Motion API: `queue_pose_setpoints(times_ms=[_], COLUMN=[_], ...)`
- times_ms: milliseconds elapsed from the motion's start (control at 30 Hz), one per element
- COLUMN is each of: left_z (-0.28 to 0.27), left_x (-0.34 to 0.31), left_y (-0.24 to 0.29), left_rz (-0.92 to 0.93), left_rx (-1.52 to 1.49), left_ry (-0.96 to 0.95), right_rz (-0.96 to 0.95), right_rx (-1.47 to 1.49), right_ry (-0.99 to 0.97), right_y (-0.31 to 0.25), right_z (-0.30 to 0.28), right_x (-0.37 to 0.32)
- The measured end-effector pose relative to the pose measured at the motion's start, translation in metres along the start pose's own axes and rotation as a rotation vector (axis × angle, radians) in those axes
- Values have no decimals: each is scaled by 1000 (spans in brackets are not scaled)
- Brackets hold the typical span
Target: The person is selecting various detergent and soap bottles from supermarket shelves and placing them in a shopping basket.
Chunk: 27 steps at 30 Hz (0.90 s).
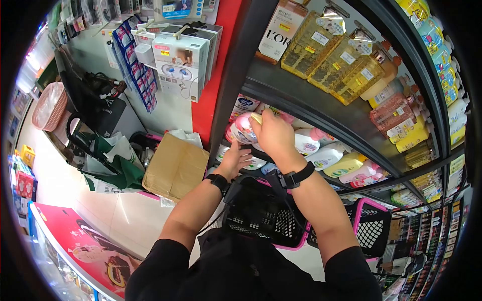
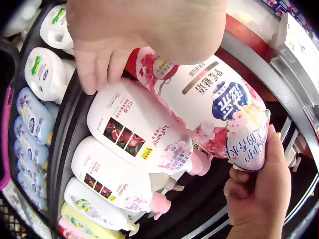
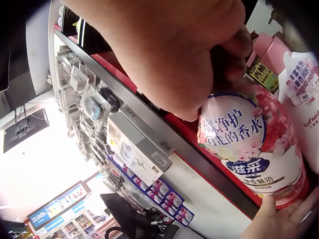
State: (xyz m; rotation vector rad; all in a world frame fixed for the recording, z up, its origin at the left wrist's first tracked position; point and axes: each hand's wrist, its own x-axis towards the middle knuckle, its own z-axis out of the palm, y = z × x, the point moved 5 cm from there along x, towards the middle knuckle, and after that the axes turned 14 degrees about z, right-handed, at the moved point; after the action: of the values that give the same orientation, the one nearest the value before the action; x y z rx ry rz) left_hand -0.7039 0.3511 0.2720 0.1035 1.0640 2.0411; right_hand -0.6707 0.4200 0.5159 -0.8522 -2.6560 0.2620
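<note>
A pink-and-white floral toiletry bottle (image 2: 214, 104) lies tilted at the shelf front, its label showing Chinese lettering. My right hand (image 1: 273, 133) grips its top end, with the thumb along the side in the left wrist view. A cream piece (image 1: 257, 119) shows by that thumb. At the base end is my left hand (image 1: 237, 160), its fingers extended and its thumb (image 3: 268, 201) against the bottle. Just beside the bottle stand white bottles with pink pump tops (image 2: 137, 124), labelled LoFamily. The left hand's fingertips overlap the nearest one in the left wrist view.
Above, a dark shelf (image 1: 301, 95) carries yellow and pink bottles. Black baskets with pink rims (image 1: 266, 215) stand below my hands. To the left are a cardboard box (image 1: 175, 165), a green-and-white bag (image 1: 118, 170) and a red post (image 1: 216, 75) with hanging boxed goods (image 1: 181, 65).
</note>
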Motion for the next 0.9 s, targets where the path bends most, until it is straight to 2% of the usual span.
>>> queue_pose_setpoints(times_ms=[133,233,300,433,533,567,667,700,800,833,900], left_z=[2,-4,-9,-24,-66,-80,-57,-62,-70,-42,-52], left_x=[13,20,19,-4,3,6,-13,-2,30,12,30], left_y=[8,8,7,39,52,61,113,112,103,116,99], left_rz=[-10,-27,-41,21,127,229,596,664,668,513,557], left_rx=[-28,-40,-89,124,376,520,994,924,943,831,834], left_ry=[32,48,81,77,104,177,216,171,20,-9,-7], right_rz=[55,37,31,-15,-20,-19,-107,-97,-57,-31,52], right_rx=[-30,-25,31,161,248,278,424,442,523,577,616], right_ry=[-17,-109,-40,92,58,30,16,-36,-155,-168,-209], right_y=[-9,-14,-20,-16,-17,-17,-15,-13,-10,-12,-15], right_z=[4,18,21,35,39,40,54,61,66,56,37], right_x=[16,33,38,51,61,64,77,80,80,71,56])
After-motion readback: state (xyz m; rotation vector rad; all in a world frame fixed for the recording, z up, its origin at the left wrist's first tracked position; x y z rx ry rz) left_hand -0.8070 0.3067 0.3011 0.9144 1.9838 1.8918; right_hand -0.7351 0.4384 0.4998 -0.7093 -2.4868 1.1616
